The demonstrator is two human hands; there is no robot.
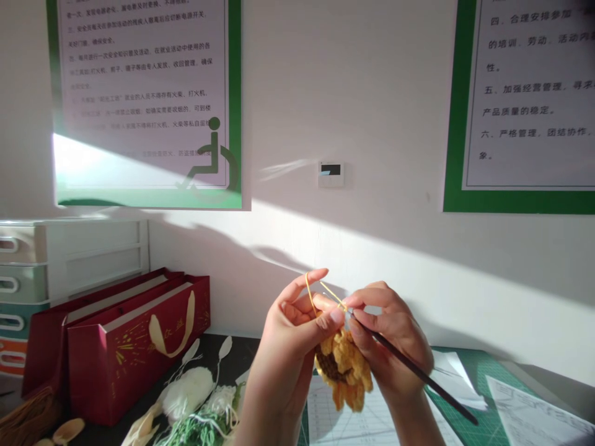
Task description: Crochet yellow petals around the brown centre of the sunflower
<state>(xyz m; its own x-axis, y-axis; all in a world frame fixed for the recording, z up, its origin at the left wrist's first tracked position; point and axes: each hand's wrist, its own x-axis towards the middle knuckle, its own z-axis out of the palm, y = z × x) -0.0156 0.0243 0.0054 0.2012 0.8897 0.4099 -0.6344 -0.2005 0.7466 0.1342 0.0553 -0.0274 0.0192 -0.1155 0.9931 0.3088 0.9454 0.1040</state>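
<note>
Yellow crochet sunflower [343, 369] in left hand [289, 334]; dark hook [418, 375] in right hand [389, 334]; hands together, wall [372, 111] above.

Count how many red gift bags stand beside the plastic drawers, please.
2: one red gift bag in front, and a second red gift bag directly behind it. Others may be hidden.

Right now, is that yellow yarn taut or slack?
Taut: the yellow yarn runs straight from the left hand to the tip of the crochet hook.

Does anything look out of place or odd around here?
Sunlight glares across the lower left of the green-bordered wall poster, washing out its text. The crochet sunflower itself looks undamaged.
</note>
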